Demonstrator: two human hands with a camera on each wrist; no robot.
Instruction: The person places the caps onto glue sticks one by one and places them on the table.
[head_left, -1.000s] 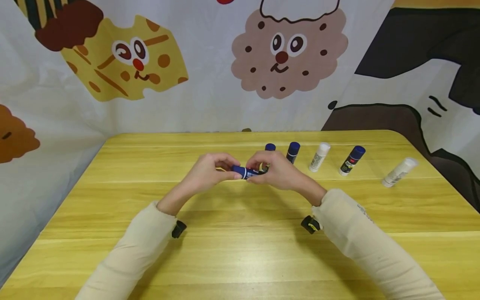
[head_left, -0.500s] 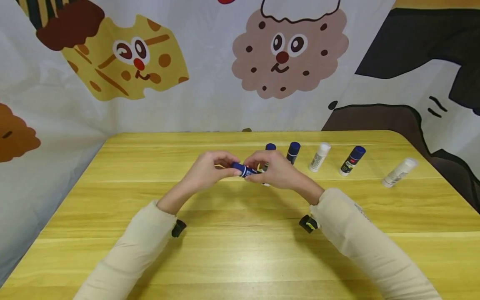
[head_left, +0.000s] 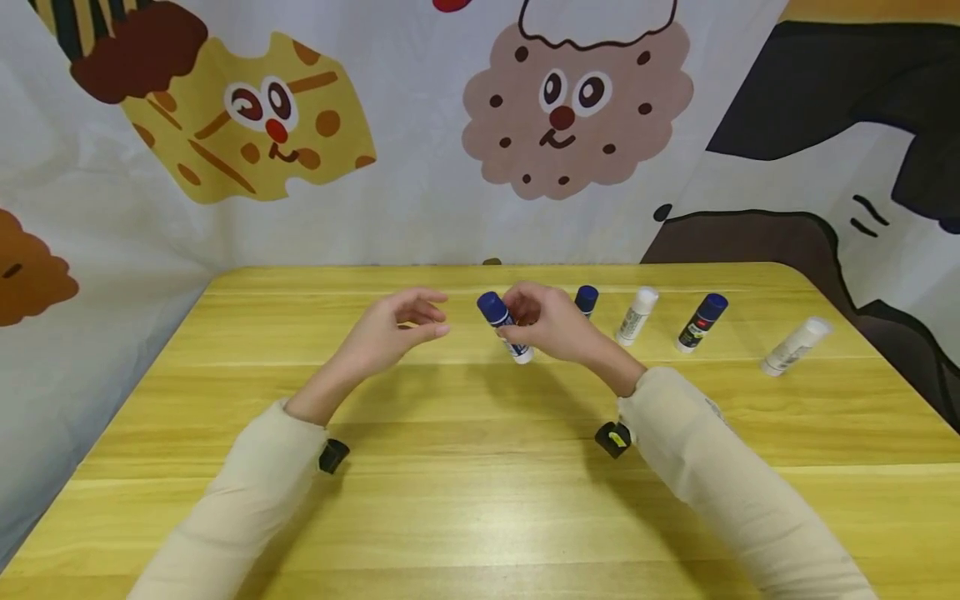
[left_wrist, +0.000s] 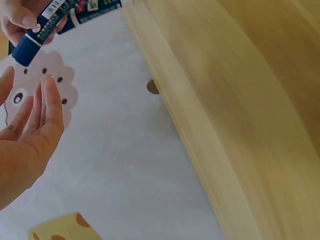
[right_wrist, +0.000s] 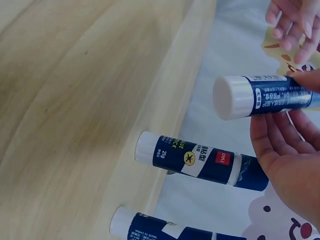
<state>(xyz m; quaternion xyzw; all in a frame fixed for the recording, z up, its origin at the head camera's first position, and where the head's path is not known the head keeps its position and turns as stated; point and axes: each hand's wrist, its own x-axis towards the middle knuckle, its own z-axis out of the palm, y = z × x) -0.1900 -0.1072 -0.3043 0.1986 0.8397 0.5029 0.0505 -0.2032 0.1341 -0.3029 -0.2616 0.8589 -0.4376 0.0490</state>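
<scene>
My right hand (head_left: 555,323) pinches a glue stick (head_left: 495,309) with a navy label, blue cap and white base. The stick tilts, its cap up and to the left, above the table. Seen from the right wrist, its white base (right_wrist: 233,98) faces the camera and the thumb lies along the label. My left hand (head_left: 384,335) is to the left, apart from the stick, fingers spread and bent a little with nothing in them. Behind the right hand, another navy glue stick (right_wrist: 200,161) stands on the table; the head view hides it.
Along the right of the wooden table (head_left: 465,500) stand a blue-capped glue stick (head_left: 587,298), a white glue stick (head_left: 637,316), a dark glue stick (head_left: 702,323) with a blue cap, and a whitish, clear-capped glue stick (head_left: 798,345). A printed cloth (head_left: 420,167) hangs behind.
The left hand has let go of the glue stick's cap end and moved left. In the right hand, the stick has swung from nearly level to more upright.
</scene>
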